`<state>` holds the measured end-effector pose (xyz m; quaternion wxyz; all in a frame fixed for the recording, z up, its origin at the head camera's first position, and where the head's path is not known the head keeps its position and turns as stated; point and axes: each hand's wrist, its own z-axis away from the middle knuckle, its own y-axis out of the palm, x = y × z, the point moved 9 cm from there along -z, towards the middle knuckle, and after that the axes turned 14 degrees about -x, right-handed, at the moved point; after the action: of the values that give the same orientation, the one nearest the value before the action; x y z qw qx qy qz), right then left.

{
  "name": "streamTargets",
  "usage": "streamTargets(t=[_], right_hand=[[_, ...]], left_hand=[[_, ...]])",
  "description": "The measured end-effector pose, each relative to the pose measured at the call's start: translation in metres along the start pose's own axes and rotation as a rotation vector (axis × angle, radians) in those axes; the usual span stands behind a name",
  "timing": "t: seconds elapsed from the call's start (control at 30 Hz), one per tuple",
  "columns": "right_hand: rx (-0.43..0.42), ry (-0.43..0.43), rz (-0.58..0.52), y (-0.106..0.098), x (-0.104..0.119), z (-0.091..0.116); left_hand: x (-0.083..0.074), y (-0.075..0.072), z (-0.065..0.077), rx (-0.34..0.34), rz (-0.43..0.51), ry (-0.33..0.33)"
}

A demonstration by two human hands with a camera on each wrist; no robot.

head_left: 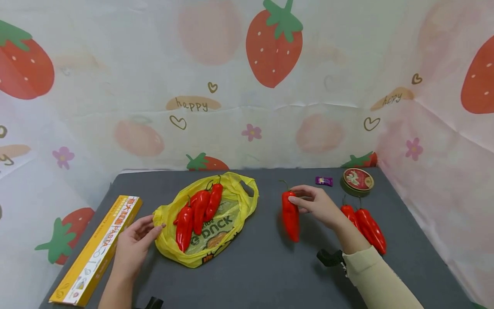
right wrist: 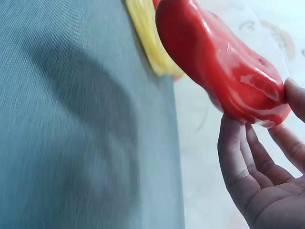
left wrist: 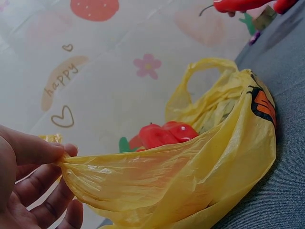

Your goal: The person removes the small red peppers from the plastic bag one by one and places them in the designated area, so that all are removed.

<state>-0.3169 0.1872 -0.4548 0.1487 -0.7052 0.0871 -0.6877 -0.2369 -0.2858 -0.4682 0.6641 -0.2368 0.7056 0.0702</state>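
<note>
A yellow plastic bag (head_left: 240, 223) lies spread open on the dark table, with several red chili peppers (head_left: 200, 210) inside it. Thumb and fingers of my left hand (head_left: 135, 240) pinch the bag's left edge, and the left wrist view shows the plastic (left wrist: 143, 176) pulled taut from them. Between the thumb and fingers of my right hand (head_left: 318, 204) is another red pepper (head_left: 290, 216), its tip pointing down and its green stem up. In the right wrist view this pepper (right wrist: 224, 67) hangs above the table, casting a shadow.
More red peppers (head_left: 371, 229) lie on the right, partly behind my right forearm. Behind them stand a round red-lidded tin (head_left: 358, 179) and a small purple packet (head_left: 323, 181). A long yellow pasta box (head_left: 96, 249) lies along the left edge. A strawberry-print curtain (head_left: 251, 107) hangs behind the table.
</note>
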Motion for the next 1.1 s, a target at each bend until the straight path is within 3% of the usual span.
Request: streamTargets(t=[0.17,0.43,0.63,0.87,1.1], right_hand=[[-0.054,0.006,0.036,-0.029,-0.014,0.005],[-0.084,0.037,0.111,-0.061,-0.028,0.016],[-0.123,0.046,0.236,-0.084,-0.036,0.021],[-0.144,0.021,0.321,-0.097,-0.044,0.029],[-0.191,-0.061,0.461,-0.107,-0.046,0.032]], left_hand=[[0.000,0.001,-0.001,0.004,0.020,-0.014],[0.002,0.000,-0.001,-0.005,-0.032,-0.003],[0.001,0.001,-0.001,0.002,-0.014,0.004],[0.002,0.002,0.000,0.014,-0.014,0.001],[0.001,0.003,0.001,0.011,-0.050,0.015]])
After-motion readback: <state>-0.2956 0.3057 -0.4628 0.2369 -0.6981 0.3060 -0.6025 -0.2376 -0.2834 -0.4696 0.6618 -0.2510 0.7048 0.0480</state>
